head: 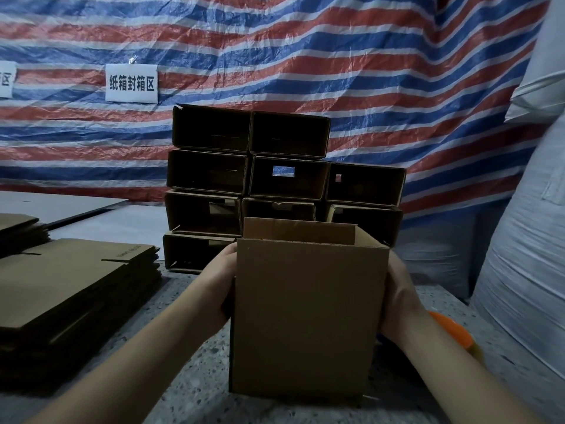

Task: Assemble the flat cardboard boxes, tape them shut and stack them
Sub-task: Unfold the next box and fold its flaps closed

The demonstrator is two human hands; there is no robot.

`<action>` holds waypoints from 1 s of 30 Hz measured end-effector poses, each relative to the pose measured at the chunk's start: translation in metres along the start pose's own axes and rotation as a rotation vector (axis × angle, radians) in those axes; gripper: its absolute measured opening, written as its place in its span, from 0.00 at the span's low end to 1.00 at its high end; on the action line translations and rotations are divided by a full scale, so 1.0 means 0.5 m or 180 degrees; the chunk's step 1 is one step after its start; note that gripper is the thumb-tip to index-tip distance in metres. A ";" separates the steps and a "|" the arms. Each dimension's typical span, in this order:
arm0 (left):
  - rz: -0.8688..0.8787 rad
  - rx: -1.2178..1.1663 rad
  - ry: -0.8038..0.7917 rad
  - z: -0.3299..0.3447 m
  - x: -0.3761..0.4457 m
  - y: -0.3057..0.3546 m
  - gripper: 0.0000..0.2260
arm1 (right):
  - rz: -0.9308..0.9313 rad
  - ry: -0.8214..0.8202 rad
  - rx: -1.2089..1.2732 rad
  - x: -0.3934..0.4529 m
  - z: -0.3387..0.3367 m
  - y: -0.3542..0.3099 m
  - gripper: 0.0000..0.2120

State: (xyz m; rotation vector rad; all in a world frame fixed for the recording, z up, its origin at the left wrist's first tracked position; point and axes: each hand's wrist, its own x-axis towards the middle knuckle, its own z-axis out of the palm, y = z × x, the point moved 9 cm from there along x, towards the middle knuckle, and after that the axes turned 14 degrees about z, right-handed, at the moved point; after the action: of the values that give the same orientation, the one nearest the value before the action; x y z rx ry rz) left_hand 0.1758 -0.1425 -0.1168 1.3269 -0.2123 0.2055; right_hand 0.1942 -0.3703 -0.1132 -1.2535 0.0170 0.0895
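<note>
An opened-up brown cardboard box stands upright on the speckled table, its top open. My left hand holds its left side and my right hand holds its right side; the fingers of both are hidden behind the box. Behind it a stack of assembled boxes lies on its side in several rows, open ends facing me. A pile of flat cardboard boxes lies at the left.
An orange tape dispenser peeks out behind my right wrist. A striped red, white and blue tarp hangs at the back with a white paper sign. A large white wrapped bundle stands at the right.
</note>
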 end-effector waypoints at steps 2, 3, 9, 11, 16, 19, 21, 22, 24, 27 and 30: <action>0.0077 -0.0052 0.0104 -0.007 0.006 0.002 0.15 | 0.0032 0.0063 -0.0037 0.000 -0.002 0.002 0.25; 0.0132 -0.0047 0.0236 -0.015 0.009 0.003 0.18 | 0.0103 0.0113 -0.0057 0.000 -0.001 0.005 0.27; 0.0556 0.0326 0.0175 -0.027 0.012 0.028 0.04 | 0.0812 0.0432 -0.0455 -0.004 -0.006 0.027 0.33; 0.0566 0.0487 0.0053 -0.028 0.013 0.029 0.03 | 0.0846 0.0379 -0.0695 -0.007 -0.004 0.024 0.32; 0.0595 0.0746 -0.0143 -0.024 0.018 0.031 0.23 | 0.0846 0.0362 -0.0827 -0.005 0.006 0.013 0.26; 0.0434 0.0749 -0.0384 -0.031 0.025 0.023 0.41 | 0.0848 0.0427 -0.0853 -0.005 0.011 0.008 0.21; 0.0549 0.0687 -0.0798 -0.023 0.023 0.029 0.46 | 0.0799 0.0441 -0.0869 -0.003 0.012 0.005 0.20; 0.0600 0.0663 -0.0968 -0.019 0.020 0.031 0.47 | 0.0774 0.0432 -0.0845 -0.004 0.013 0.004 0.19; 0.0618 0.0574 -0.1131 -0.016 0.013 0.029 0.46 | 0.0739 0.0389 -0.0797 -0.006 0.014 0.005 0.18; 0.0769 0.0516 -0.1234 -0.010 0.006 0.036 0.40 | 0.0739 0.0403 -0.0722 -0.005 0.010 0.008 0.18; 0.0888 0.0678 -0.1313 -0.004 -0.002 0.048 0.43 | 0.0721 0.0391 -0.0721 -0.001 0.008 0.008 0.18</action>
State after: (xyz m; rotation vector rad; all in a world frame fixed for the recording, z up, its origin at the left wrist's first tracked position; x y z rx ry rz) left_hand 0.1685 -0.1350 -0.0953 1.5410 -0.7437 0.1906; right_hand 0.1934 -0.3653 -0.1155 -1.4789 0.2618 0.2150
